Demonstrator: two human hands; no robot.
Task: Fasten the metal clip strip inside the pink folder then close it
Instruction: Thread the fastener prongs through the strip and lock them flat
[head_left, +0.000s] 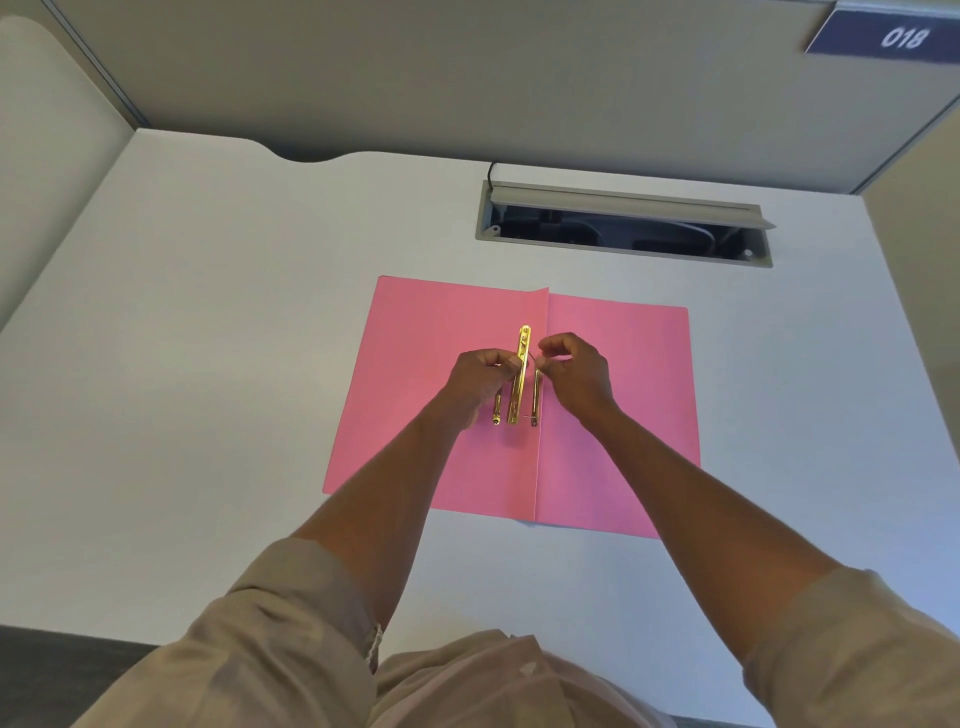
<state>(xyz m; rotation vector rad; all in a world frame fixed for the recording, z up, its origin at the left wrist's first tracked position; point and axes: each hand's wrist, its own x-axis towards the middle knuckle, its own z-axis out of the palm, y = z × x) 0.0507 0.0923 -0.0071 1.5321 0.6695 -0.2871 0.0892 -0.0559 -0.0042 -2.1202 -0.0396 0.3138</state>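
The pink folder (613, 415) lies open and flat on the white desk, its fold running down the middle. A gold metal clip strip (520, 384) lies along the left of the fold. My left hand (480, 376) pinches the strip from the left at its middle. My right hand (574, 371) pinches a thin metal prong (535, 395) just right of the strip. A second prong end (497, 413) shows below my left hand. My fingers hide where the prongs meet the strip.
A grey cable hatch (623, 223) with its lid raised is set into the desk behind the folder. Grey partition walls enclose the desk at the back and both sides. A dark label reading 018 (901, 36) hangs at the top right.
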